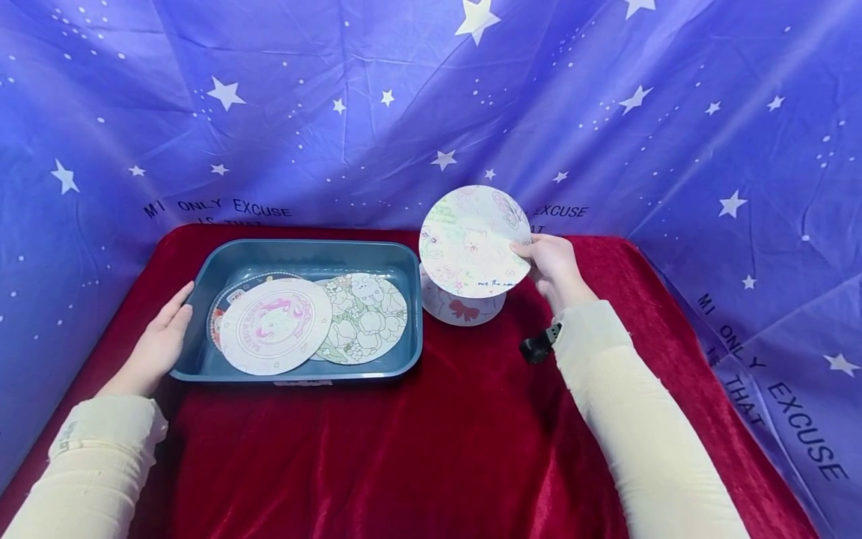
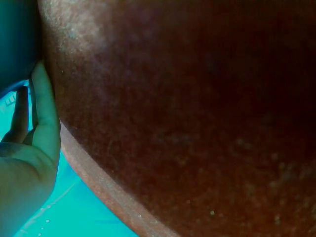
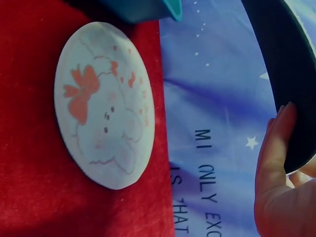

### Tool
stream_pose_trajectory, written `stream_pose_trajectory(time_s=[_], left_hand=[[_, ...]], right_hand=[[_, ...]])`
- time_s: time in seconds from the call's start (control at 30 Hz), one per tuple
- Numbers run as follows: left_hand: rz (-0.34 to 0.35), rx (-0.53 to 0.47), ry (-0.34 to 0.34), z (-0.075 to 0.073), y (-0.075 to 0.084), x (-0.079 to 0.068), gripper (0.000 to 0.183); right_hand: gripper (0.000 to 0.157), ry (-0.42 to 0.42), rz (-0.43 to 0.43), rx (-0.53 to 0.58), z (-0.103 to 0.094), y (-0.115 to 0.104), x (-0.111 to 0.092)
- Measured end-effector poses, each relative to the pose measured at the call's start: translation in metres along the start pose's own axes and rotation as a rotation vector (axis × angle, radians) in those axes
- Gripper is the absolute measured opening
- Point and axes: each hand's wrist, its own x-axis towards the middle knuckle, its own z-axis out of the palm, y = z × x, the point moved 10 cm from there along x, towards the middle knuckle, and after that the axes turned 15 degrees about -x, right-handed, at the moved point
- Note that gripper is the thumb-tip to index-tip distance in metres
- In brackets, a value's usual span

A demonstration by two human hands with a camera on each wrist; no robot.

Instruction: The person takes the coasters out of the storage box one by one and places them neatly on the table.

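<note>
Currently R grip [image 1: 554, 266] pinches patterned disc [image 1: 468, 239] at rim, disc jutting left; L grip [image 1: 158, 340] straight-fingered vs. tray [image 1: 370, 258] wall.

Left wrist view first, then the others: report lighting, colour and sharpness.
Left wrist: dim and soft, the tablecloth mostly shadowed brown, the curtain tinted cyan. Head: bright, the held disc washed out, its drawings pale. Right wrist: the bow disc readable, the held disc's underside nearly black.

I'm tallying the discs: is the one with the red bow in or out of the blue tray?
Out: the red-bow disc lies on the red cloth, beside the blue tray.
</note>
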Motion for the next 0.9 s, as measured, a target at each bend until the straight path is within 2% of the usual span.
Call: stream_pose_trajectory(time_s=[0.17, 0.4, 0.57, 0.73, 0.9], left_hand=[[0.000, 0.002, 0.004, 0.000, 0.001, 0.000, 0.058], [0.002, 0.009, 0.007, 0.000, 0.002, 0.000, 0.058], [-0.005, 0.000, 0.007, 0.001, 0.002, -0.001, 0.058], [-0.008, -0.003, 0.009, 0.000, 0.002, -0.001, 0.059], [-0.006, 0.004, 0.010, 0.000, 0.001, 0.000, 0.058]], right_hand=[[0.039, 0.008, 0.010, 0.032, -0.007, 0.010, 0.002], [0.021, 0.008, 0.033, 0.076, -0.016, 0.018, 0.001], [0.023, 0.023, 0.051, 0.079, -0.025, 0.024, 0.001], [0.015, 0.029, 0.064, 0.122, -0.034, 0.030, 0.001], [0.020, 0.016, 0.058, 0.149, -0.041, 0.034, 0.000]])
